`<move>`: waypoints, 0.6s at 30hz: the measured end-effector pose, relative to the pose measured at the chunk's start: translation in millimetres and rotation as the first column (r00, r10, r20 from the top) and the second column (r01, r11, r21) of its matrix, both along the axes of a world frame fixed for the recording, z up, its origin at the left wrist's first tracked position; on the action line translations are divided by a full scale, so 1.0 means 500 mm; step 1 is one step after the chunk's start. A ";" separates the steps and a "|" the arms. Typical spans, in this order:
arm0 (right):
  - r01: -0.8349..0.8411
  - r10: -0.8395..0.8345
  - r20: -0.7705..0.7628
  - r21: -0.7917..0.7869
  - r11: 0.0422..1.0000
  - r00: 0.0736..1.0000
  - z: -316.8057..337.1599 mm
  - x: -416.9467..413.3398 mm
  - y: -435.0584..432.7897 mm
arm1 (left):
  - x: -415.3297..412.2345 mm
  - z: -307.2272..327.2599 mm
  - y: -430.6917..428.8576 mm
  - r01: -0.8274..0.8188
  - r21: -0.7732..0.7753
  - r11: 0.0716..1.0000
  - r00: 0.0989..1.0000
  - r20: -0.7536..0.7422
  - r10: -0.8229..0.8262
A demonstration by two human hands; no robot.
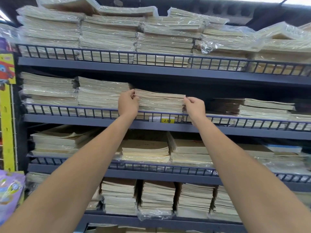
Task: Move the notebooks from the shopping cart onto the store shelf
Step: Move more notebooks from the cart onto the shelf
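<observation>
A stack of pale notebooks (159,101) lies on the second shelf (94,119) from the top, behind its dark wire rail. My left hand (128,103) pinches the stack's upper left corner. On the upper right corner, my right hand (194,107) pinches with its fingertips. Both arms reach up and forward to the stack. The shopping cart is out of view.
More notebook stacks, many in clear plastic wrap (104,37), fill the shelves above, beside and below. A yellow price tag (167,120) hangs on the rail under the stack. A yellow toy display strip (6,98) runs down the left edge. Lower stacks (156,199) sit near my forearms.
</observation>
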State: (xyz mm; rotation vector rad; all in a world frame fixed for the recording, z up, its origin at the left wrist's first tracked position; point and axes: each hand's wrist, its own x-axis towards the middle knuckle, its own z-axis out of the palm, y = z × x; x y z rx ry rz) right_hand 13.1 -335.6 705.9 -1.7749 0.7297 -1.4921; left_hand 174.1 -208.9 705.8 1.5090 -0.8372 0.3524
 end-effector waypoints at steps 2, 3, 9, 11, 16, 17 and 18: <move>-0.007 0.007 -0.005 0.008 1.000 1.000 -0.014 -0.011 0.013 | -0.020 -0.013 0.009 0.048 0.022 0.999 0.998 -0.039 -0.047; -0.011 0.011 -0.001 0.006 1.000 1.000 -0.022 -0.016 0.021 | -0.033 -0.022 0.014 0.059 0.025 0.998 0.997 -0.060 -0.058; -0.119 0.116 0.068 0.050 0.992 0.991 -0.084 -0.071 0.071 | -0.090 -0.104 0.036 0.157 0.072 0.985 0.975 -0.170 -0.143; -0.173 0.164 0.086 0.110 0.979 0.983 -0.126 -0.094 0.086 | -0.117 -0.148 0.043 0.215 0.083 0.973 0.955 -0.224 -0.193; -0.188 0.196 -0.011 0.242 0.952 0.981 -0.285 -0.157 0.121 | -0.197 -0.293 0.058 0.351 0.155 0.924 0.887 -0.371 -0.274; -0.182 0.197 -0.031 0.268 0.946 0.980 -0.322 -0.172 0.128 | -0.216 -0.327 0.062 0.369 0.182 0.911 0.878 -0.391 -0.277; -0.166 0.189 -0.052 0.290 0.942 0.981 -0.357 -0.186 0.137 | -0.233 -0.360 0.064 0.369 0.211 0.905 0.878 -0.400 -0.264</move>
